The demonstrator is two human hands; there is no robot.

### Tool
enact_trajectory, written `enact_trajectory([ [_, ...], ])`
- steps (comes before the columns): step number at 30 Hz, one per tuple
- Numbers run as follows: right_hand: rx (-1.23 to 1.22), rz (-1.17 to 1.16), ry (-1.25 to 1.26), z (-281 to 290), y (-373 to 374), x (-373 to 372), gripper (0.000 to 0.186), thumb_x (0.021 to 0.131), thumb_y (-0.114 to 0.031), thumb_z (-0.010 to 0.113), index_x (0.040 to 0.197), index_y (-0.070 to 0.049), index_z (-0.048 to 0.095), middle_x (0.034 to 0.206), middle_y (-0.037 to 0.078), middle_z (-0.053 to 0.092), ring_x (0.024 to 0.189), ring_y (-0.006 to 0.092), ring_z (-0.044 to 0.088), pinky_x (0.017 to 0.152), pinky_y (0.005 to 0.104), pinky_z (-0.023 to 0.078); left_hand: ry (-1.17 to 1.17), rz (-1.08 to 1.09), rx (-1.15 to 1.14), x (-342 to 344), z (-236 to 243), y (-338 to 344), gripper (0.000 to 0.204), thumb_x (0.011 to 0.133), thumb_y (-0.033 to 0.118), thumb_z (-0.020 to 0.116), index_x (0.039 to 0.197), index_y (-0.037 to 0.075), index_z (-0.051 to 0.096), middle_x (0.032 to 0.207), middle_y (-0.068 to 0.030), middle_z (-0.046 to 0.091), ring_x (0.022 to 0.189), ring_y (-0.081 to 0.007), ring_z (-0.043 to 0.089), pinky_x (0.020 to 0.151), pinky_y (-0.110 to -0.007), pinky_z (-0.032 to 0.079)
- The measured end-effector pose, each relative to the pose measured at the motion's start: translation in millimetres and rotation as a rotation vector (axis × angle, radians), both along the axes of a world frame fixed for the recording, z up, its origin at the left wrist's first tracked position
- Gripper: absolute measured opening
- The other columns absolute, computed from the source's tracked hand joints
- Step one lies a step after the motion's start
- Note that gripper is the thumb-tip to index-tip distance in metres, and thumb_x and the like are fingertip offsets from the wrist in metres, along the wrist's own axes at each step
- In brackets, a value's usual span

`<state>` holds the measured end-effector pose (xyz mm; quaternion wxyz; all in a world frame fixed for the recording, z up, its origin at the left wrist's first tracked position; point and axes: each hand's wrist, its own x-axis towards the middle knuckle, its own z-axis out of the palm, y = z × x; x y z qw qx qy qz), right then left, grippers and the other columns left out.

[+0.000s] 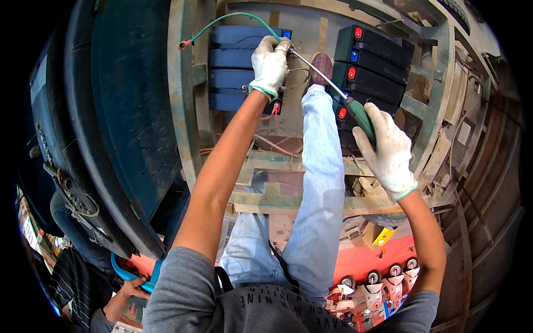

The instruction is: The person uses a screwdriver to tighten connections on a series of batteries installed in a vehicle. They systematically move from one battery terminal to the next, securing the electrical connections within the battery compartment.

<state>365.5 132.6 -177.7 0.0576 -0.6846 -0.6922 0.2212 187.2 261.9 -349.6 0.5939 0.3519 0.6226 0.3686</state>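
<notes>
The green-handled screwdriver (360, 117) slants from the right hand (387, 149) gripping it, up and leftward to the left hand (270, 65), closed on the green cable (250, 15) beside the blue battery (233, 40).

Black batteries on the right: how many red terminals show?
3 on the black batteries: a top red terminal, a middle red terminal, and a lower red terminal just left of the green screwdriver handle. More may be hidden behind the right hand.
</notes>
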Motion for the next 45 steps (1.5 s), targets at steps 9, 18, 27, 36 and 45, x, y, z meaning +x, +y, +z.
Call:
enact_trajectory([
  [9,-0.938,-1.269,1.643,-9.2,25.0,23.5,0.038,0.097,-0.03,0.043,0.099,0.007,0.054,0.07,0.011,0.058,0.045,0.0026,0.046,0.032,0.0123,0.03,-0.071,-0.002,-0.004,-0.8,-15.1,4.7,0.013,0.087,0.014,0.061,0.083,0.002,0.06,0.062,-0.0023,0.056,0.044,-0.0074,0.045,0.038,-0.025,0.037],
  [18,-0.113,0.039,0.042,-17.1,11.3,10.7,0.03,0.086,-0.02,0.061,0.109,-0.002,0.054,0.076,0.012,0.057,0.056,0.0226,0.057,0.05,0.0325,0.047,-0.082,-0.001,-0.026,1.7,-16.5,6.7,0.012,0.087,0.015,0.061,0.087,0.003,0.062,0.063,-0.0024,0.057,0.045,-0.0078,0.046,0.039,-0.025,0.037],
  [27,-0.759,-0.762,1.007,-9.3,41.1,18.3,0.032,0.089,-0.024,0.057,0.107,0.002,0.052,0.082,0.01,0.059,0.051,0.0101,0.056,0.038,0.0219,0.041,-0.162,-0.05,0.001,-16.2,-37.5,9.1,0.014,0.088,0.014,0.06,0.091,0.001,0.06,0.075,-0.0075,0.064,0.053,-0.0101,0.059,0.041,-0.023,0.041],
  [36,-0.837,-0.974,1.13,-9.0,37.8,23.8,0.035,0.091,-0.03,0.054,0.099,0.004,0.055,0.07,0.009,0.059,0.044,0.0098,0.048,0.04,0.0243,0.043,-0.096,-0.047,-0.031,-7.1,-30.1,11.1,0.014,0.088,0.014,0.061,0.089,0.001,0.059,0.075,-0.0057,0.061,0.055,-0.0104,0.06,0.045,-0.023,0.044],
  [45,-0.124,0.128,-0.09,-6.7,16.8,24.6,0.043,0.08,-0.024,0.066,0.113,-0.001,0.051,0.094,0.014,0.06,0.066,0.0301,0.063,0.058,0.0367,0.051,-0.342,-0.09,-0.195,-16.8,-12.9,17.0,0.019,0.092,0.013,0.055,0.098,-0.005,0.051,0.094,-0.0135,0.058,0.086,-0.0219,0.064,0.071,-0.026,0.059],
])
